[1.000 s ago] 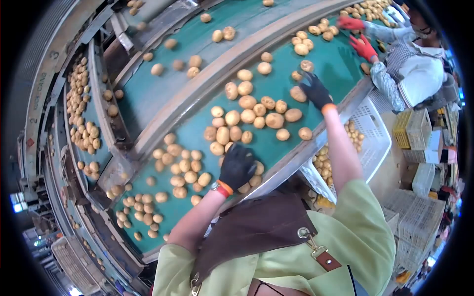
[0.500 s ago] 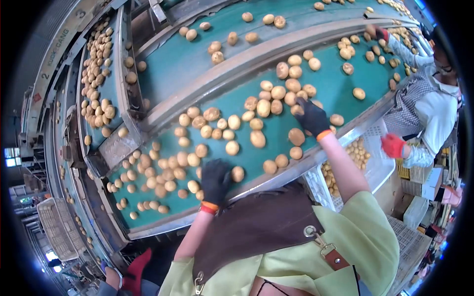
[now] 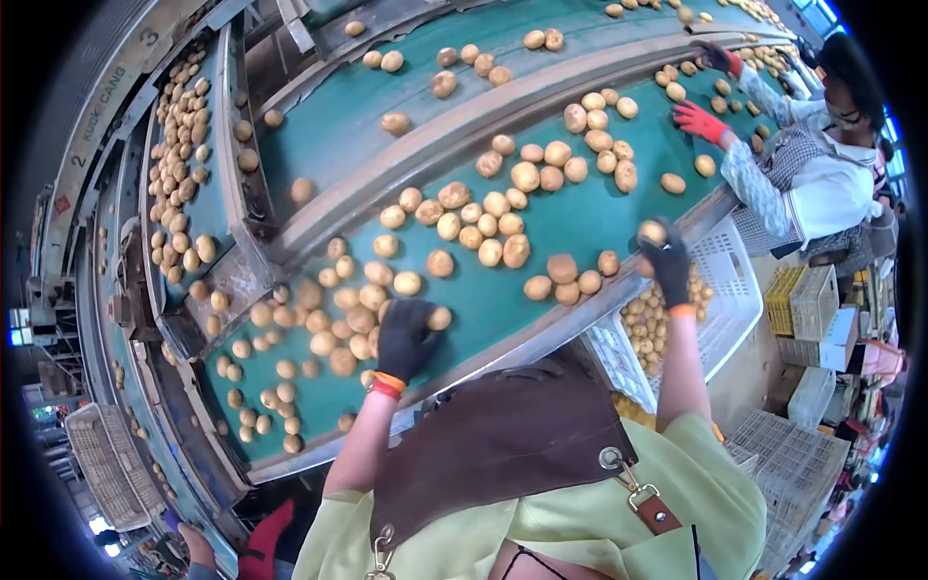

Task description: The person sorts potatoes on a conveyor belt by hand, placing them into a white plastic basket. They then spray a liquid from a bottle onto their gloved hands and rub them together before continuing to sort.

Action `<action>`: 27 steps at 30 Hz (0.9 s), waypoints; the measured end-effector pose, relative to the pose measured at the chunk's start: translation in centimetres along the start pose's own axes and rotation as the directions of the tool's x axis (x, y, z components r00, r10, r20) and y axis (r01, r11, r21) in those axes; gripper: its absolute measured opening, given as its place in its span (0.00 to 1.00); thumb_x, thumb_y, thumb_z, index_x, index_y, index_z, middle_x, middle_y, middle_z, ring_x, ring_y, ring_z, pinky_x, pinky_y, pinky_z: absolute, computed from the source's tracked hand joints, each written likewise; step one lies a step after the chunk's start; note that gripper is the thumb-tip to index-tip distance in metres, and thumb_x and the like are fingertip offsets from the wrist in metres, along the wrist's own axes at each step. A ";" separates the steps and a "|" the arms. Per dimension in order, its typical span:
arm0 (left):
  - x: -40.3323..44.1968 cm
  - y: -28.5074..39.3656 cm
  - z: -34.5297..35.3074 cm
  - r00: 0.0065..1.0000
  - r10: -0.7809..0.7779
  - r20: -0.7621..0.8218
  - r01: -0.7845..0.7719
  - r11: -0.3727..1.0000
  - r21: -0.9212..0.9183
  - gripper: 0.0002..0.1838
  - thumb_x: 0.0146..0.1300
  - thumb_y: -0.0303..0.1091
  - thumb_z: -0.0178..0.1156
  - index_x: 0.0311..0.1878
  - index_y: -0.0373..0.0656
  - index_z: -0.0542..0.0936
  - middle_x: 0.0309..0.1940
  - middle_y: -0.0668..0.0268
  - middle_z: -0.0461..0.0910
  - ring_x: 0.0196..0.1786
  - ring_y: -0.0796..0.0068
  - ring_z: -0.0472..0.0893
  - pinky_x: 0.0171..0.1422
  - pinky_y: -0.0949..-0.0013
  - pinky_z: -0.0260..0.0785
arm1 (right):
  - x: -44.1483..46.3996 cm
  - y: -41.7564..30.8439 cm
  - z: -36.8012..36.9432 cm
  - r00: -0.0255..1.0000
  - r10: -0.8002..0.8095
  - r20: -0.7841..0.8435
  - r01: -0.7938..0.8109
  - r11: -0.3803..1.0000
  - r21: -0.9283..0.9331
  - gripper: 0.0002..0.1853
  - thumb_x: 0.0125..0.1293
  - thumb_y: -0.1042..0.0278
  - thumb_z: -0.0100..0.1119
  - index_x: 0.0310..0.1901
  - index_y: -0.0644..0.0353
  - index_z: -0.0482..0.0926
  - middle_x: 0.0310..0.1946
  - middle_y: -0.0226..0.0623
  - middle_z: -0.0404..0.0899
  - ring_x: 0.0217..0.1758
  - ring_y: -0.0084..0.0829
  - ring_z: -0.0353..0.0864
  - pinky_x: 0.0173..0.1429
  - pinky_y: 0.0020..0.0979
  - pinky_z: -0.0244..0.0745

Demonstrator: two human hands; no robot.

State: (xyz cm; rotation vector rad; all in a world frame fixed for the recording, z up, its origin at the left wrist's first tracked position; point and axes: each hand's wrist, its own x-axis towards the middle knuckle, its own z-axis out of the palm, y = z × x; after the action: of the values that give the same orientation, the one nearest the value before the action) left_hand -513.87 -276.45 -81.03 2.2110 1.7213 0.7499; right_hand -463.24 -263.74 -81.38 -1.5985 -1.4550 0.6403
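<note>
Many potatoes [image 3: 525,176] lie scattered over the green conveyor belt [image 3: 483,319]. My left hand [image 3: 406,340], in a black glove, is low over the near part of the belt with its fingers curled; a potato [image 3: 440,318] shows at its fingertips. Above the belt's near metal edge, my right hand [image 3: 669,266], also gloved in black, grips a potato [image 3: 652,232]. A white crate [image 3: 715,324] holding smaller potatoes stands below that hand, beyond the belt edge.
A co-worker in red gloves [image 3: 701,122] reaches over the belt at the upper right. Behind a metal divider [image 3: 416,145] runs a second belt with potatoes. Stacked crates [image 3: 788,464] stand at the right. Another person's red sleeve or boot [image 3: 266,541] shows at the lower left.
My right hand has moved from over the belt to its near edge, now with a potato. My left hand has shifted slightly up and left. The potatoes have changed places, and the co-worker's hands are back over the belt.
</note>
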 end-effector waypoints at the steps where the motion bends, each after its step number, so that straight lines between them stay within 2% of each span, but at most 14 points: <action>1: -0.9 -1.1 -0.2 0.999 0.036 -0.038 -0.031 0.992 0.122 0.24 0.52 0.30 0.72 0.55 0.46 0.82 0.55 0.56 0.82 0.64 0.46 0.77 0.79 0.44 0.62 | -1.7 0.7 -3.6 0.999 0.040 -0.030 -0.041 0.997 -0.064 0.31 0.62 0.61 0.73 0.66 0.56 0.77 0.58 0.50 0.83 0.61 0.50 0.83 0.63 0.45 0.79; 3: -1.8 -1.8 -0.9 1.000 0.016 -0.012 -0.015 0.996 0.092 0.24 0.54 0.30 0.71 0.56 0.46 0.82 0.56 0.56 0.82 0.64 0.46 0.77 0.78 0.44 0.62 | -4.3 3.1 -7.2 0.974 0.136 -0.182 -0.207 0.860 -0.466 0.27 0.63 0.64 0.72 0.63 0.58 0.79 0.59 0.50 0.83 0.62 0.49 0.83 0.65 0.44 0.77; 6: -0.2 -3.5 1.0 0.964 0.049 -0.262 -0.025 0.995 0.094 0.22 0.59 0.33 0.70 0.59 0.46 0.82 0.60 0.56 0.81 0.68 0.47 0.76 0.78 0.44 0.62 | -4.5 3.5 -5.0 0.989 -0.043 -0.143 -0.034 0.867 -0.497 0.26 0.65 0.65 0.70 0.64 0.58 0.79 0.59 0.51 0.83 0.62 0.47 0.83 0.65 0.43 0.77; 8: 4.1 -1.5 1.6 0.976 0.135 -0.171 -0.126 0.990 0.064 0.22 0.61 0.33 0.70 0.59 0.45 0.83 0.62 0.54 0.81 0.69 0.48 0.76 0.76 0.48 0.65 | -2.2 -0.9 0.1 0.999 -0.037 0.014 0.037 0.999 -0.027 0.25 0.67 0.67 0.66 0.65 0.59 0.78 0.58 0.50 0.83 0.59 0.46 0.84 0.64 0.41 0.77; 9: 7.3 -0.4 2.6 0.956 0.237 -0.170 -0.239 0.971 0.009 0.21 0.61 0.33 0.69 0.59 0.45 0.84 0.62 0.55 0.82 0.67 0.50 0.77 0.74 0.50 0.67 | -0.2 -2.8 2.9 0.972 -0.197 0.130 0.204 0.978 -0.039 0.24 0.68 0.68 0.64 0.66 0.58 0.77 0.58 0.47 0.83 0.57 0.45 0.84 0.63 0.40 0.78; 10: 10.9 0.8 4.0 0.901 0.379 -0.212 -0.403 0.912 -0.080 0.19 0.61 0.33 0.69 0.57 0.45 0.85 0.60 0.55 0.83 0.65 0.50 0.79 0.72 0.51 0.69 | 1.9 -3.8 6.5 0.949 -0.075 0.307 0.001 0.972 0.234 0.26 0.69 0.66 0.63 0.69 0.54 0.75 0.60 0.45 0.81 0.56 0.45 0.84 0.62 0.40 0.78; 11: 14.7 2.5 4.8 0.895 0.438 -0.080 -0.444 0.893 -0.078 0.18 0.62 0.33 0.68 0.55 0.45 0.85 0.59 0.54 0.83 0.63 0.49 0.80 0.70 0.52 0.70 | 3.0 -6.5 9.3 0.947 -0.061 0.315 0.051 0.998 0.041 0.28 0.70 0.61 0.62 0.71 0.50 0.74 0.63 0.44 0.79 0.59 0.45 0.83 0.64 0.41 0.77; 12: 17.6 4.4 6.3 0.875 0.471 -0.111 -0.483 0.862 -0.153 0.16 0.62 0.32 0.66 0.54 0.46 0.85 0.56 0.55 0.84 0.60 0.49 0.80 0.68 0.51 0.71 | 5.7 -4.0 13.5 0.864 -0.480 0.154 0.503 0.843 -0.191 0.28 0.70 0.56 0.60 0.71 0.47 0.73 0.65 0.45 0.77 0.65 0.46 0.79 0.68 0.44 0.74; 14: 21.8 5.7 10.3 0.801 0.584 -0.131 -0.590 0.807 -0.017 0.17 0.57 0.30 0.64 0.51 0.49 0.86 0.48 0.59 0.83 0.55 0.50 0.80 0.60 0.50 0.72 | 7.2 -5.5 16.8 0.924 -0.337 0.178 0.377 0.881 -0.286 0.29 0.68 0.51 0.59 0.70 0.47 0.73 0.68 0.47 0.74 0.72 0.50 0.72 0.72 0.47 0.71; 15: 22.7 7.0 10.9 0.801 0.573 -0.176 -0.568 0.819 0.083 0.17 0.54 0.32 0.65 0.49 0.51 0.87 0.47 0.60 0.83 0.52 0.51 0.80 0.57 0.51 0.73 | 7.3 -7.6 16.7 0.964 -0.205 0.168 0.250 0.913 -0.321 0.28 0.68 0.50 0.59 0.68 0.48 0.74 0.68 0.47 0.74 0.72 0.50 0.71 0.72 0.47 0.71; 18: 26.1 8.9 13.0 0.809 0.545 -0.220 -0.513 0.838 0.189 0.14 0.54 0.36 0.65 0.46 0.53 0.88 0.43 0.61 0.83 0.49 0.55 0.80 0.54 0.52 0.72 | 10.8 -6.9 15.2 0.968 -0.176 0.178 0.225 0.924 -0.308 0.27 0.67 0.49 0.60 0.65 0.49 0.76 0.68 0.46 0.74 0.70 0.50 0.73 0.70 0.48 0.72; 23: 24.5 10.5 12.2 0.874 0.450 0.183 -0.482 0.852 0.206 0.10 0.57 0.38 0.63 0.41 0.54 0.89 0.42 0.62 0.84 0.50 0.57 0.82 0.53 0.53 0.76 | 4.5 -3.4 13.8 0.972 -0.136 0.192 0.204 0.893 -0.402 0.27 0.66 0.49 0.63 0.65 0.47 0.76 0.64 0.44 0.76 0.66 0.49 0.77 0.68 0.47 0.74; 25: 26.1 8.9 10.8 0.869 0.401 0.292 -0.456 0.877 0.153 0.10 0.62 0.38 0.61 0.44 0.52 0.88 0.45 0.59 0.85 0.51 0.55 0.83 0.54 0.52 0.77 | 5.3 -3.8 16.4 0.982 -0.068 0.174 0.131 0.916 -0.380 0.29 0.66 0.49 0.63 0.67 0.45 0.75 0.65 0.42 0.76 0.67 0.47 0.78 0.68 0.45 0.75; 27: 23.3 7.7 10.7 0.940 0.279 0.197 -0.213 0.929 -0.304 0.12 0.66 0.39 0.61 0.48 0.49 0.87 0.48 0.56 0.85 0.50 0.53 0.84 0.55 0.53 0.77 | 2.7 -4.3 18.5 0.964 -0.184 0.194 0.216 0.964 -0.158 0.32 0.65 0.49 0.64 0.71 0.44 0.73 0.66 0.43 0.76 0.67 0.46 0.77 0.69 0.45 0.74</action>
State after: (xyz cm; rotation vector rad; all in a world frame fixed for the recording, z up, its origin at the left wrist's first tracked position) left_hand -497.70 -255.07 -80.55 2.2352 1.1600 0.6982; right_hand -480.33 -256.75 -86.47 -1.5310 -1.8246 0.5586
